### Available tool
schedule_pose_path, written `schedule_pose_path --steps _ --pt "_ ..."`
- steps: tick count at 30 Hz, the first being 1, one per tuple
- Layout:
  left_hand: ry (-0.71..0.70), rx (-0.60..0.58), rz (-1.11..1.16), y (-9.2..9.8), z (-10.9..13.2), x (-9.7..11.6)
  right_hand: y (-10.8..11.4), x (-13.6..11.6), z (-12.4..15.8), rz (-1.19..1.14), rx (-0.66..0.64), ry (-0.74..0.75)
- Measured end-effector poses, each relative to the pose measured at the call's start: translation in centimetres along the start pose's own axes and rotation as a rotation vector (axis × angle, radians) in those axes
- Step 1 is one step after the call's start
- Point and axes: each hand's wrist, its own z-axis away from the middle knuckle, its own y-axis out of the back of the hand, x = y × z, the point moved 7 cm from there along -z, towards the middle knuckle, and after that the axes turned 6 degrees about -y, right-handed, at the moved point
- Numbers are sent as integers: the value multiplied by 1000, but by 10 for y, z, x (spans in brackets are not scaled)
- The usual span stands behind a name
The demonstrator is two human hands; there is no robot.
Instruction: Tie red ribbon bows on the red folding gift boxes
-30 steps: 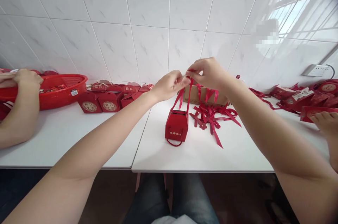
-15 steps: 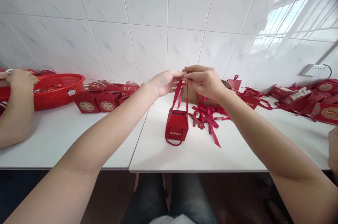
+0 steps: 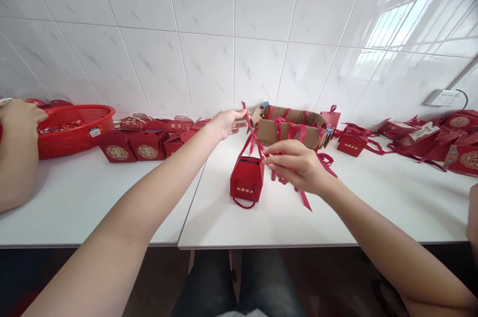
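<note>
A small red gift box (image 3: 246, 180) with gold characters and a cord handle stands upright on the white table, in front of my hands. Red ribbon (image 3: 251, 130) rises from its top. My left hand (image 3: 229, 123) pinches one end of the ribbon between thumb and finger, up and to the left. Lower and to the right, my right hand (image 3: 295, 162) has its thumb and fingers closed on another part of the ribbon, beside the box top. Partly hidden behind the right hand lie loose ribbons and red tags (image 3: 277, 177).
Behind the box stands a cardboard box (image 3: 267, 130) with ribbons hung over its rim. Several red gift boxes (image 3: 147, 145) line the left, near a red plastic basket (image 3: 67, 145) and another person's hand (image 3: 24, 112). More red boxes (image 3: 421, 142) are heaped at right.
My hands were together above the box and have moved apart. The right hand has come down to the right with ribbon; the left has shifted left and slightly down. The cardboard box is now uncovered.
</note>
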Motion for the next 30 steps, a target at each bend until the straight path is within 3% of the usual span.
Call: schedule_pose_path --steps 7,13,18,21,24,30 --pt "43 265 -52 43 -19 -51 -14 -26 52 -125 -150 -84" --pt "71 343 -134 54 -28 -89 -19 -43 74 -337 -243 -135" --pt "95 375 -237 63 -38 -112 -50 -51 106 -562 -347 -287" --pt "99 391 -295 67 -43 -121 -64 -38 129 -672 -263 -491" --pt "113 409 -349 66 -45 -128 -66 -31 140 -701 -250 -563" --pt "85 403 -484 69 -39 -119 -22 -21 131 -592 -72 -576"
